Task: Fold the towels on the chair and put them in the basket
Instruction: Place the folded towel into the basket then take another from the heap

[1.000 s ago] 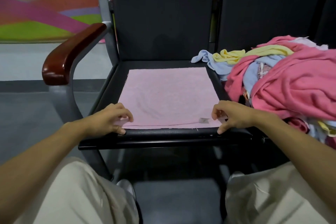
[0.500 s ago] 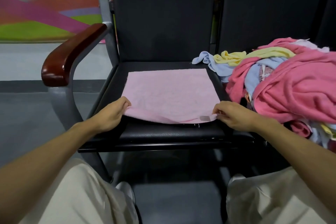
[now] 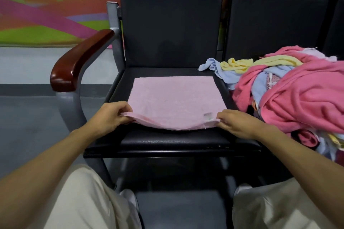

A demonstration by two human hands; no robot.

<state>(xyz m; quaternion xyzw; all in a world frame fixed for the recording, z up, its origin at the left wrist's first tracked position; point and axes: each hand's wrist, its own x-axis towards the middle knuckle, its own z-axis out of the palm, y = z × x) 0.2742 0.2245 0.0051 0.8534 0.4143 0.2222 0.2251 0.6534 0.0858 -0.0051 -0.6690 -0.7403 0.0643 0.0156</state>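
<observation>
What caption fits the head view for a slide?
Left hand and right hand pinch the pale pink towel by its near corners, edge raised off the chair seat.

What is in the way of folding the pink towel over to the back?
Nothing visible. The left hand and right hand pinch the pink towel by its near corners; its far half lies bare. The towel pile sits to its right.

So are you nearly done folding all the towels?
Not nearly. No folded towel or basket shows, so nothing looks finished. In hand: the left hand and right hand pinch the near corners of the pale pink towel, lifting its near edge off the chair seat. Left to do: the heap of towels, pink, blue and yellow, on the next seat.
</observation>
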